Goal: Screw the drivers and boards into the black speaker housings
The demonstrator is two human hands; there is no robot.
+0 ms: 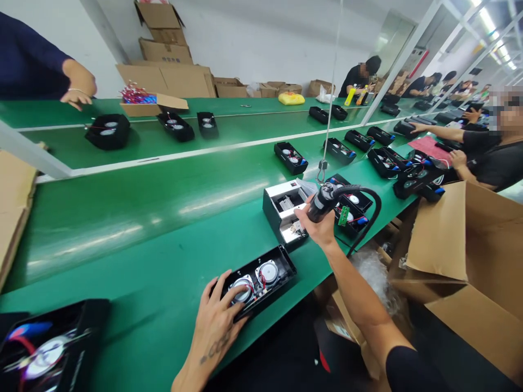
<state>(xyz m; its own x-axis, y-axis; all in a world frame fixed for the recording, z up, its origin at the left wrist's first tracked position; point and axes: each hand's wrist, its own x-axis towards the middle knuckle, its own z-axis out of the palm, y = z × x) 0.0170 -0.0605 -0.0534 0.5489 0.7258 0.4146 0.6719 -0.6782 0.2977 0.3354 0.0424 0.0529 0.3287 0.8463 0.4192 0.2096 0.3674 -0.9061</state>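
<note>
My right hand (319, 222) is wrapped round a black electric screwdriver (322, 202) that hangs from a line. Its tip is hidden behind my hand, over the front of a white and black screw feeder (281, 209). My left hand (218, 310) grips the near-left end of a long black speaker housing (288, 264), fingers over its edges. Two round speakers (268, 273) with red wires sit in the open housing, one partly under my fingers. Right of the feeder, more open housings (354, 200) lie close together, one with a green circuit board (344, 215).
Another housing (93, 332) lies at the near left. Several more stand along the green bench (134, 228) and the far belt. A cardboard box (441, 239) is at my right, beside the bench edge. Co-workers sit at the right; another person's hand (77, 97) is at the far left.
</note>
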